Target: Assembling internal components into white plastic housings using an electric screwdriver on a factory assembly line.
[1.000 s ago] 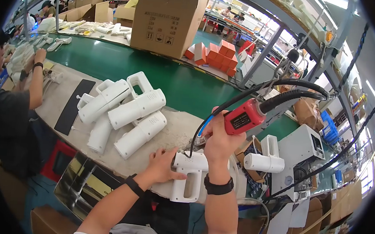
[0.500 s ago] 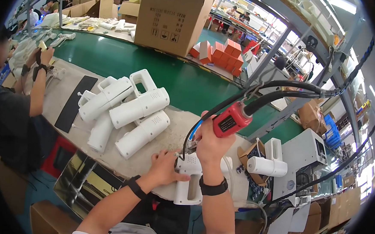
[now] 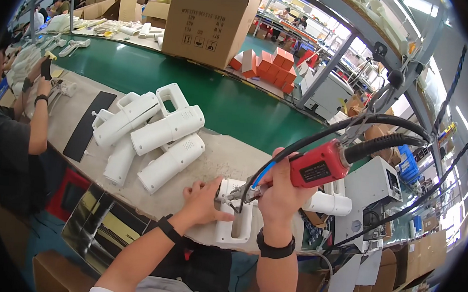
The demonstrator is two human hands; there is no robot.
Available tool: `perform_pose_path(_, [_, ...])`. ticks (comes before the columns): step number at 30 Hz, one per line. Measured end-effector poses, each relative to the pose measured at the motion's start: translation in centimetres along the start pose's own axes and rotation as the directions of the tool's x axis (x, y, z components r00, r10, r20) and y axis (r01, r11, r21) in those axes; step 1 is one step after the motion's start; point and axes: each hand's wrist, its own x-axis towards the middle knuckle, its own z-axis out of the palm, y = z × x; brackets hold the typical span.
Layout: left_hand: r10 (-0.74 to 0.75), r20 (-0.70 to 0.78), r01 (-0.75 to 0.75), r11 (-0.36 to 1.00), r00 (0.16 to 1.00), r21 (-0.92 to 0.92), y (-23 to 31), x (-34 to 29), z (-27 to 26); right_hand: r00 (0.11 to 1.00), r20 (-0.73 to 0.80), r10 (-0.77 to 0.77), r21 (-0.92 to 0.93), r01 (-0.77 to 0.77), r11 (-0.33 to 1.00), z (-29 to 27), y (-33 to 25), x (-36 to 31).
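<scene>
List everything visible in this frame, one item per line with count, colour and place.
white housing: one, white, near bench edge under both hands
housing pile: several, white, bench left of centre
electric screwdriver: one, red with black cable, in right hand, tip at the housing
black mat: one, black, left on bench
conveyor belt: one, green, behind bench
cardboard box: one, brown, on the belt's far side
small boxes: several, orange, right of cardboard box
co-worker: one, dark shirt, far left
left hand: steadies the housing
right hand: grips the screwdriver
</scene>
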Motion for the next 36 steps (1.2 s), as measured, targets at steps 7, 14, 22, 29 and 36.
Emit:
perform_pose_path(7, [0.053,-0.051,-0.052,0.998,0.997,0.020,-0.5,0.0,0.9,0.999,0.044,0.021,-0.063,-0.018,0.998,0.3,4.9,-1.2])
perform_pose_path(14, [0.046,-0.078,-0.044,0.999,0.996,0.030,-0.2,-0.3,1.1,0.989,0.146,-0.030,-0.047,0.037,0.998,-0.3,4.7,-1.6])
perform_pose_path(22, [0.005,-0.026,-0.006,1.000,1.000,-0.012,0.0,0.1,1.0,0.998,0.049,-0.040,0.052,0.037,0.998,-1.7,-1.9,0.2])
perform_pose_path(29, [-0.016,0.003,0.016,0.999,1.000,0.039,0.2,0.0,0.9,0.999,0.002,-0.044,0.097,0.044,0.994,-2.8,-3.1,0.7])
perform_pose_path(36, [-0.034,0.009,0.033,0.998,0.999,0.056,0.1,0.1,0.9,0.995,-0.028,0.096,0.062,-0.094,0.994,-1.9,-1.4,0.0])
